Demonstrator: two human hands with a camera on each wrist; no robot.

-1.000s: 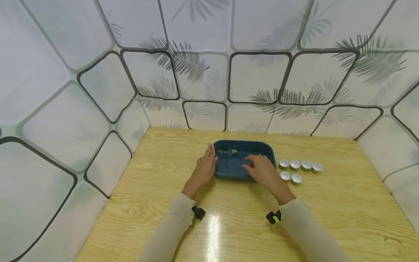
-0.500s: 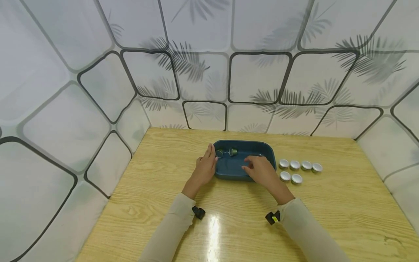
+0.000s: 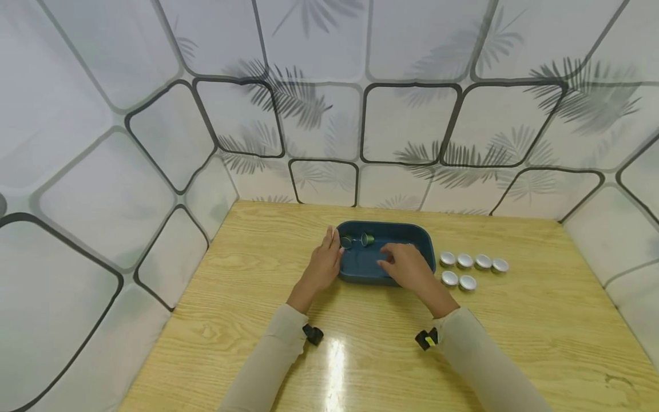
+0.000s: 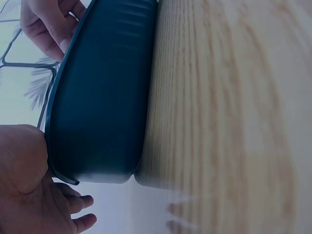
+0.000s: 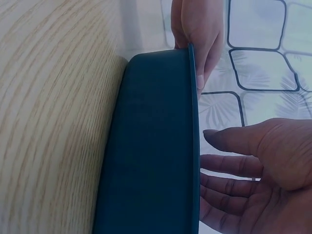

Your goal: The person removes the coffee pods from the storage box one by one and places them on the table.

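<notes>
Several small pods that look like coffee capsules are here. A green capsule [image 3: 367, 239] and another capsule [image 3: 346, 242] lie tipped on their sides in the dark blue tray [image 3: 363, 273], towards its far left. My left hand [image 3: 322, 264] holds the tray's left end, thumb over the rim and fingers along the outside. Over the tray's right half hovers my right hand [image 3: 409, 268]; in the right wrist view its thumb and fingers [image 5: 234, 165] stand apart, with nothing seen between them. The tray floor beneath this hand is hidden.
Right of the tray, several capsules [image 3: 465, 261] stand in two rows on the wooden table [image 3: 381, 343], white lids up. Patterned wall panels [image 3: 407, 123] rise behind the table. Each wrist wears a small black device [image 3: 313, 334].
My right hand has shifted slightly left over the tray. The left hand keeps its place at the tray's end, and the capsules have stayed put.
</notes>
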